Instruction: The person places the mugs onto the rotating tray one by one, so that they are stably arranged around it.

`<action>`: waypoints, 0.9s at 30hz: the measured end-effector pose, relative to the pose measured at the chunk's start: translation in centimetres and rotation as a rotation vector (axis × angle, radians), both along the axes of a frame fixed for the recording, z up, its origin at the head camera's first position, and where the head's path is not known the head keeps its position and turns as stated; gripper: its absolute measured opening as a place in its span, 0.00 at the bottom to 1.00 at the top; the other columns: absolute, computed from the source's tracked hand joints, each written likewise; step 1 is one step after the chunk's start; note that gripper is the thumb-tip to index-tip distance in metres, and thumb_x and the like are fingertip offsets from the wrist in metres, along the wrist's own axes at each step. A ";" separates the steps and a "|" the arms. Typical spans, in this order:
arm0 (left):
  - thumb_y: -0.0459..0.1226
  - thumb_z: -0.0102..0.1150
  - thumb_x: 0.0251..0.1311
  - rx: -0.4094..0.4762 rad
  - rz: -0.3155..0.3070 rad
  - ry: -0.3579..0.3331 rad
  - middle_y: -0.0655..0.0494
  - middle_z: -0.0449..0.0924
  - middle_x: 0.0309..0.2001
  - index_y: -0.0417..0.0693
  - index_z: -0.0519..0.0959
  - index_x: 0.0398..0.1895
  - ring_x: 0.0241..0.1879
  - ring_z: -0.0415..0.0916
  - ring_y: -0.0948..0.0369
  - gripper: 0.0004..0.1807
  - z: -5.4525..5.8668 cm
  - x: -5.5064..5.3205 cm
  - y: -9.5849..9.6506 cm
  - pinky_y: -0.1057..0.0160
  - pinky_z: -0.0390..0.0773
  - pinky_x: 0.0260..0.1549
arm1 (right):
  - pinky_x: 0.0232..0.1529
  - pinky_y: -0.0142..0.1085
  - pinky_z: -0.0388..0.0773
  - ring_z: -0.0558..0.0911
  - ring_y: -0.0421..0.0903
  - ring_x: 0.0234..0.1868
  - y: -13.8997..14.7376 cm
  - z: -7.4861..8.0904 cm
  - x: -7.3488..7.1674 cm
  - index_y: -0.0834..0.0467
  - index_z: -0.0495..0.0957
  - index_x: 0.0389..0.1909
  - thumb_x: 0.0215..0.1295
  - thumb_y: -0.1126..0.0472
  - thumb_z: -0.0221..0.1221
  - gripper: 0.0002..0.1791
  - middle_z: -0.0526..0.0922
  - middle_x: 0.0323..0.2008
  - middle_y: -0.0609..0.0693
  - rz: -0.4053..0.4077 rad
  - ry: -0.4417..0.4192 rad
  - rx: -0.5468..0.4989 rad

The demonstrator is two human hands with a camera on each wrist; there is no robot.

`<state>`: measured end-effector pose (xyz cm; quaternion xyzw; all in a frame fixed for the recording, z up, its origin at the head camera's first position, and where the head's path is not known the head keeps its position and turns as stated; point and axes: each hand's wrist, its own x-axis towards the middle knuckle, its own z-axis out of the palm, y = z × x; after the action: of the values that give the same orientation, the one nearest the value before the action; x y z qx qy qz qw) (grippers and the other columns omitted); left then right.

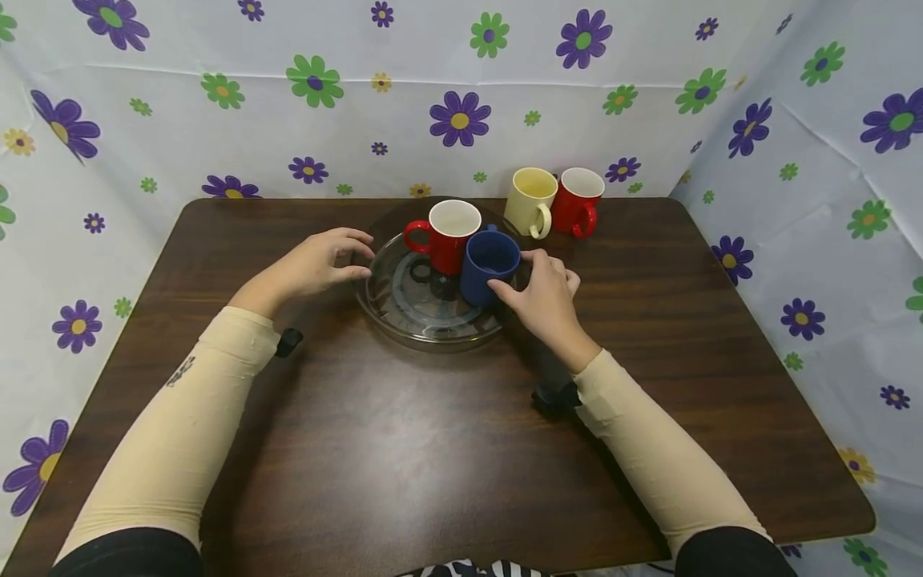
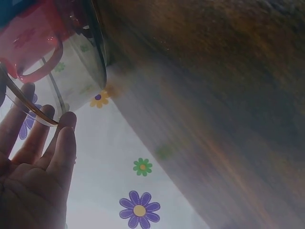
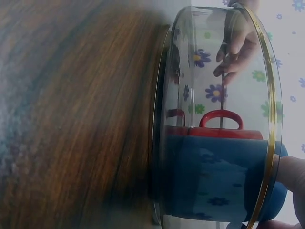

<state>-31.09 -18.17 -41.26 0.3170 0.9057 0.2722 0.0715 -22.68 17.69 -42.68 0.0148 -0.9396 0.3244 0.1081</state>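
A round, clear, high-walled tray with a gold-coloured rim stands towards the back of the table. Inside it are a red mug with a white interior and, to its right, a blue mug. My right hand pinches the blue mug near its top, thumb in front and fingers on the far right side. The right wrist view shows the blue mug upright behind the tray wall. On the opposite side, my left hand has loosely curved, spread fingers right at the tray's rim.
Behind the tray to the right, a yellow mug and another red mug stand side by side. The brown wooden table meets a flower-patterned curtain at its back edge. Dark devices are strapped at both wrists.
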 end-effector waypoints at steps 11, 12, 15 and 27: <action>0.38 0.65 0.68 -0.003 0.015 -0.024 0.45 0.68 0.70 0.39 0.81 0.55 0.67 0.67 0.44 0.17 0.0 0.0 0.0 0.40 0.67 0.65 | 0.68 0.63 0.43 0.67 0.60 0.66 0.1 -0.2 0.1 0.65 0.69 0.63 0.62 0.44 0.70 0.39 0.78 0.60 0.62 0.002 -0.009 -0.015; 0.38 0.65 0.68 -0.002 0.015 -0.026 0.45 0.68 0.70 0.39 0.81 0.55 0.67 0.67 0.43 0.17 -0.1 0.0 0.0 0.40 0.67 0.64 | 0.68 0.63 0.43 0.67 0.60 0.66 0.2 -0.3 0.1 0.65 0.69 0.63 0.62 0.44 0.70 0.39 0.78 0.60 0.62 0.005 -0.006 -0.015; 0.38 0.65 0.68 0.003 0.017 -0.035 0.45 0.68 0.70 0.39 0.81 0.56 0.66 0.67 0.43 0.17 -0.1 -0.1 -0.1 0.39 0.68 0.64 | 0.67 0.62 0.47 0.66 0.60 0.66 0.3 -0.3 0.1 0.66 0.68 0.64 0.62 0.44 0.70 0.40 0.77 0.60 0.63 0.015 -0.005 -0.020; 0.40 0.64 0.70 0.019 0.020 -0.058 0.47 0.66 0.72 0.40 0.81 0.55 0.68 0.66 0.42 0.17 -0.2 -0.1 -0.3 0.39 0.69 0.64 | 0.67 0.54 0.68 0.73 0.60 0.63 2.6 0.2 -0.8 0.66 0.73 0.64 0.74 0.49 0.60 0.29 0.78 0.61 0.63 0.120 0.005 -0.132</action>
<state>-31.18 -18.47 -41.43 0.3006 0.9038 0.2903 0.0920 -23.49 20.31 -42.51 0.0649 -0.9134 0.3912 0.0917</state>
